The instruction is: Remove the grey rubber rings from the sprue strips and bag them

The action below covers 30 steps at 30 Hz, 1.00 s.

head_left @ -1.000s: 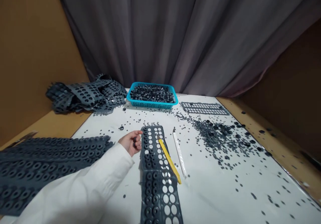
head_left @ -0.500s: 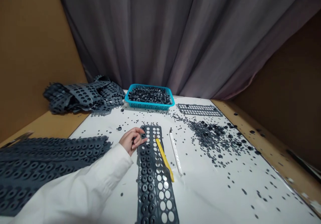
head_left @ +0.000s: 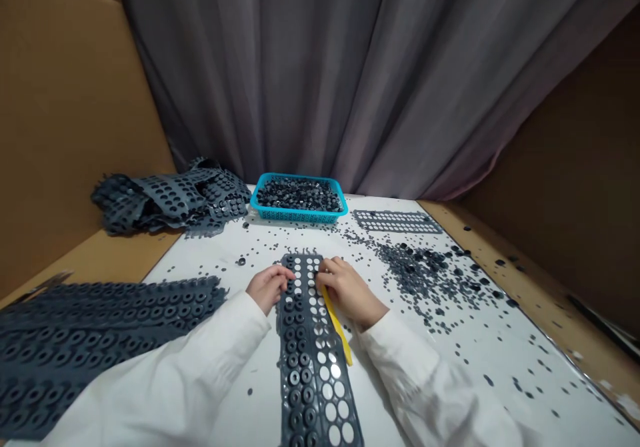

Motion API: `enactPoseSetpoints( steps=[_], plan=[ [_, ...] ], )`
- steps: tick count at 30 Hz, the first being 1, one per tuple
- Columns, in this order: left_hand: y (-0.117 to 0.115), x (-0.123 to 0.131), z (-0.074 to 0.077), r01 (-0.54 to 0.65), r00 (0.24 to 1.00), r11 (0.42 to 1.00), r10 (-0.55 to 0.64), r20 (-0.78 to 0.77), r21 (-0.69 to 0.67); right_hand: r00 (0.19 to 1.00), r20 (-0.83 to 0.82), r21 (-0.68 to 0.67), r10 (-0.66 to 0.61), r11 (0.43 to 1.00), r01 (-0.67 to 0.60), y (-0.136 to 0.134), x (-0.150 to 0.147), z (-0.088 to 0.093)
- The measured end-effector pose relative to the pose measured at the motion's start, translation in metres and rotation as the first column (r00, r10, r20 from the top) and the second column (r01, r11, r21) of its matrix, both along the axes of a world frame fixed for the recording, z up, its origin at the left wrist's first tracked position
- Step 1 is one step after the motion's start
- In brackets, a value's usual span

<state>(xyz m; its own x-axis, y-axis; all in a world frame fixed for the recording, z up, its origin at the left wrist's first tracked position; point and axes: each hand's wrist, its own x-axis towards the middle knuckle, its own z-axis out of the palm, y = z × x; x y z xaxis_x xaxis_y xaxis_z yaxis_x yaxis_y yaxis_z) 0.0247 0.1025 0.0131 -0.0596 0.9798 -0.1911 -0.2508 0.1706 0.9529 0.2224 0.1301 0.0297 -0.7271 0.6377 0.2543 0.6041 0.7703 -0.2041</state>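
A long dark rubber sheet with paired rows of round holes lies lengthwise in front of me. Dark rings fill much of its left rows; the right rows show mostly white through the holes. My left hand is closed at the sheet's upper left edge, fingertips pinched over the left rows; what they grip is hidden. Across the sheet, my right hand has its fingers curled together at the upper right edge, their contents unclear. Beneath those fingers begins a yellow strip-shaped tool, lying along the sheet's right side.
A blue basket full of small dark pieces stands at the back. Stacked ringed sheets lie left, crumpled perforated sheets behind them. Loose dark bits are strewn on the right, near another flat perforated sheet.
My right hand has come in from outside the view to the sheet's upper right edge, covering the white stick. My left hand stays at the left edge, fingers drawn closer together.
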Motion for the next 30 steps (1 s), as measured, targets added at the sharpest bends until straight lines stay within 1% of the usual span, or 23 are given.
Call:
enactPoseSetpoints(
  steps=[2,5,6,7,8,10,11,13,15,16,18,20,21,23,24,25,27,30],
  plan=[
    [-0.005,0.001,0.001,0.069,0.984,0.994,-0.054,-0.170,0.086,0.999,0.045,-0.014,0.004,1.000,-0.003,0.007,-0.006,0.001],
    [-0.013,0.004,0.003,0.156,0.938,0.968,-0.084,-0.336,0.194,0.995,0.100,0.000,0.004,1.000,-0.004,0.011,-0.008,0.000],
    [-0.014,0.005,0.002,0.189,0.911,0.954,-0.082,-0.405,0.232,0.995,0.103,0.009,-0.008,1.000,0.007,0.011,-0.007,-0.001],
    [-0.015,0.005,0.000,0.230,0.867,0.933,-0.067,-0.495,0.277,0.996,0.091,0.017,-0.024,1.000,0.022,0.012,-0.005,-0.001],
    [-0.015,0.004,-0.002,0.277,0.807,0.906,-0.038,-0.590,0.321,0.997,0.061,0.023,-0.045,0.999,0.044,0.013,-0.003,-0.002],
    [-0.014,0.003,-0.008,0.366,0.676,0.848,0.040,-0.736,0.383,0.993,-0.062,0.009,-0.097,0.995,0.098,0.015,0.003,-0.003],
    [-0.014,0.003,-0.011,0.393,0.634,0.829,0.070,-0.771,0.398,0.981,-0.157,-0.011,-0.118,0.993,0.118,0.017,0.007,-0.003],
    [-0.013,0.002,-0.014,0.407,0.619,0.818,0.080,-0.782,0.406,0.921,-0.364,-0.063,-0.137,0.991,0.122,0.019,0.013,-0.002],
    [-0.013,0.002,-0.015,0.415,0.617,0.813,0.078,-0.783,0.408,0.841,-0.523,-0.089,-0.143,0.990,0.113,0.018,0.016,0.000],
    [-0.013,0.002,-0.015,0.418,0.613,0.811,0.081,-0.786,0.410,0.809,-0.567,-0.099,-0.151,0.988,0.116,0.016,0.016,0.001],
    [-0.014,0.002,-0.014,0.418,0.606,0.808,0.093,-0.790,0.416,0.781,-0.595,-0.148,-0.190,0.981,0.125,0.011,0.014,0.003],
    [-0.014,0.002,-0.013,0.413,0.602,0.808,0.104,-0.791,0.420,0.782,-0.576,-0.248,-0.239,0.962,0.111,0.005,0.011,0.002],
    [-0.014,0.002,-0.013,0.412,0.602,0.808,0.106,-0.791,0.421,0.795,-0.551,-0.307,-0.252,0.948,0.088,0.002,0.009,0.002],
    [-0.013,0.002,-0.014,0.410,0.605,0.810,0.104,-0.789,0.420,0.851,-0.469,-0.385,-0.234,0.922,0.041,-0.003,0.005,0.000],
    [-0.013,0.002,-0.014,0.408,0.607,0.811,0.102,-0.788,0.419,0.889,-0.410,-0.386,-0.201,0.922,0.031,-0.004,0.004,0.000],
    [-0.013,0.001,-0.015,0.407,0.609,0.812,0.100,-0.787,0.419,0.926,-0.340,-0.360,-0.161,0.932,0.030,-0.004,0.003,-0.001],
    [-0.011,0.001,-0.016,0.407,0.613,0.812,0.097,-0.784,0.419,0.975,-0.202,-0.259,-0.093,0.965,0.039,-0.003,0.002,-0.002],
    [-0.010,0.000,-0.016,0.403,0.618,0.814,0.095,-0.780,0.418,0.996,-0.083,-0.138,-0.036,0.990,0.025,0.000,0.001,-0.004]
  ],
)
